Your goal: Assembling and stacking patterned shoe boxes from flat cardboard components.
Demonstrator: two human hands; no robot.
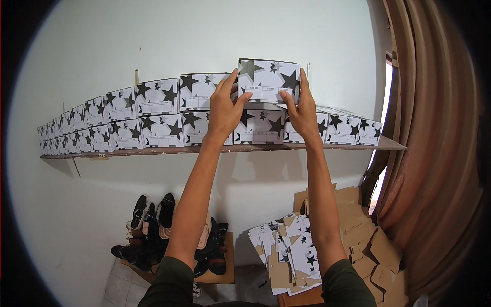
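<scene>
Between my two raised hands is a white shoebox (pixel 268 77) printed with black and grey stars. My left hand (pixel 227 106) presses its left side, thumb on the front face. On the opposite side my right hand (pixel 302 107) grips it the same way, fingers along the edge. The box is at the level of the upper row, over the lower boxes (pixel 258 128); whether it touches them I cannot tell. Just left of it stands an upper-row shoebox (pixel 197 93), partly behind my left hand. Matching boxes (pixel 123 105) run leftward in two stacked rows.
A brown wall shelf (pixel 215 149) bears the boxes. Below left, a small wooden table (pixel 227 261) holds a heap of shoes (pixel 153 225). Flattened star-printed cartons (pixel 302 245) and plain brown cardboard (pixel 381 250) pile below right. A brown curtain (pixel 434 153) hangs along the right side.
</scene>
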